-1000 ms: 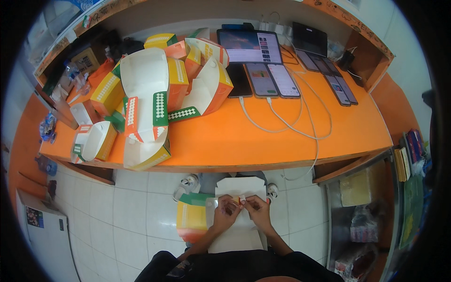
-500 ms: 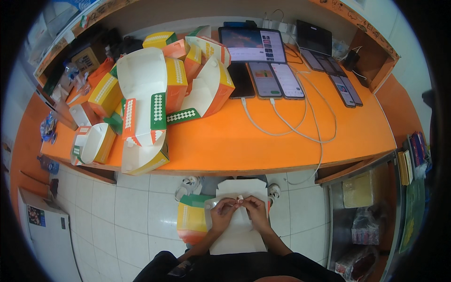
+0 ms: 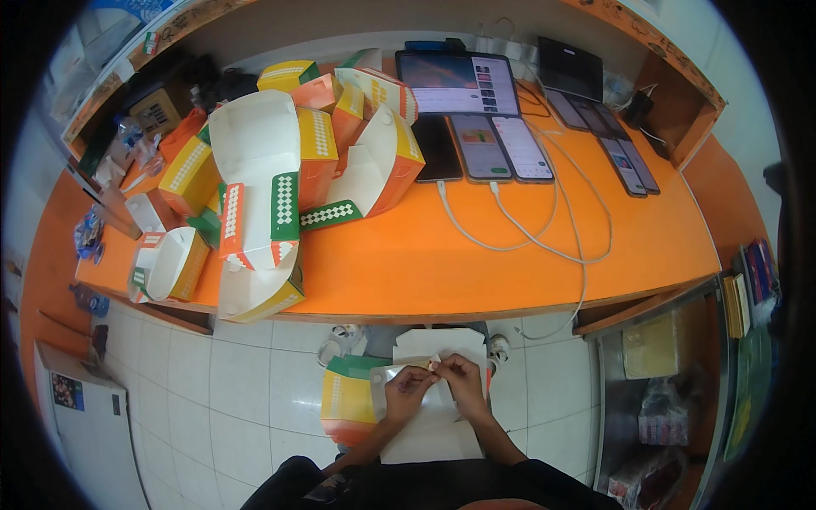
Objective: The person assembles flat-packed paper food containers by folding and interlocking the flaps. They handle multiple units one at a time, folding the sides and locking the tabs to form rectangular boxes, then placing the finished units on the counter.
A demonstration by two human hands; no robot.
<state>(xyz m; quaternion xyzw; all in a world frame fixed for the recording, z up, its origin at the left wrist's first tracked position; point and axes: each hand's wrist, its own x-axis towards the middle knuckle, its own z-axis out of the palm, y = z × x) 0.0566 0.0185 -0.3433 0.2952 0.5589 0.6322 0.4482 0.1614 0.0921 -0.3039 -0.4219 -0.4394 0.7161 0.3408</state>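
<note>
On my lap lies an unfolded cardboard carton (image 3: 429, 442), its white inner face up. Above it my left hand (image 3: 408, 393) and my right hand (image 3: 461, 380) meet, fingertips pinched together around a small white piece (image 3: 434, 360). Whether that piece belongs to the carton or is loose, I cannot tell. At my left hand's outer side is a yellow carton panel (image 3: 347, 397) with a green band and an orange lower end; how it joins the white sheet is hidden.
Folded yellow, orange and green cartons (image 3: 319, 161) are heaped on the left of the orange desk (image 3: 425, 263). A laptop-like screen (image 3: 457, 82), several phones (image 3: 483, 146) and white cables (image 3: 557, 242) are farther right. Below, a shelf (image 3: 616, 399) holds wrapped packs. Someone's shoes (image 3: 344, 336) show under the desk.
The fingertips have shifted slightly around the small white piece, and my left hand has edged a little to the right. The view has tilted slightly; the desk things stay put.
</note>
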